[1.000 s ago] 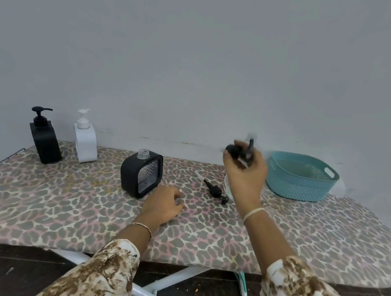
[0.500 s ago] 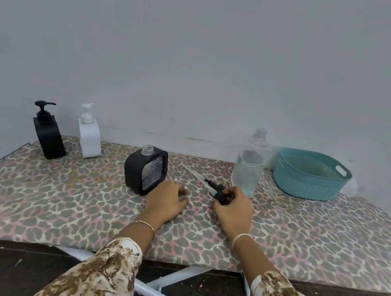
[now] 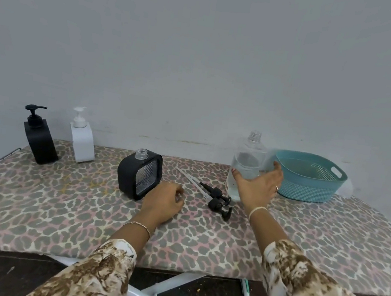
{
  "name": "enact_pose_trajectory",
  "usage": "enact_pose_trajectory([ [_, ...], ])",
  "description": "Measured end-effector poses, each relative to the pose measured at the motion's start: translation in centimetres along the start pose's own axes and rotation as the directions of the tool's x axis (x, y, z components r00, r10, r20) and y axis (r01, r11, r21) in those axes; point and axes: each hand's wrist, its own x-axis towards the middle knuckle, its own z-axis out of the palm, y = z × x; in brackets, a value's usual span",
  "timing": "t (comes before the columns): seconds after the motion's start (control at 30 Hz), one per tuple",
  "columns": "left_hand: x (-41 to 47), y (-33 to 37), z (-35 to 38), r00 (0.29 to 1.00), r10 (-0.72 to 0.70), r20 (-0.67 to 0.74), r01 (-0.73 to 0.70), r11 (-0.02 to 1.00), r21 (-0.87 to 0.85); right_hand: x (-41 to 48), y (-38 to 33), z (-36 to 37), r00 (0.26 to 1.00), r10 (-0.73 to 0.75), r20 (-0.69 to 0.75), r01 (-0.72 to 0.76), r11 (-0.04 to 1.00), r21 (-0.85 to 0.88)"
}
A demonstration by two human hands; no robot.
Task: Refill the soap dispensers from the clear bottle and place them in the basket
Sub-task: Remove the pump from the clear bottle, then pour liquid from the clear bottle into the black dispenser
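One clear bottle (image 3: 248, 154) – uncapped, over half full of clear liquid – stands at one o'clock beside the basket (image 3: 308, 190), right hand (image 3: 257, 189) spread about it, left hand (image 3: 162, 200) loosely curled, holding nothing.

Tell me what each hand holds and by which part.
Nothing yet. The right hand is spread open at the clear bottle, not closed on it; the left hand rests on the board, empty.
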Motion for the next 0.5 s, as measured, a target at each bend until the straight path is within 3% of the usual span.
enact_pose_trajectory([
  [0.2,0.8,-0.4,0.9,0.999,-0.001,-0.039,0.002,0.999,0.038,2.6,-0.3,1.2,0.994,0.036,0.105,-0.060,0.969,0.238],
  [0.5,1.1,-0.7,1.8,0.998,-0.023,-0.061,0.025,0.999,0.026,2.0,-0.5,2.6,0.994,0.107,0.018,-0.109,0.979,0.175],
])
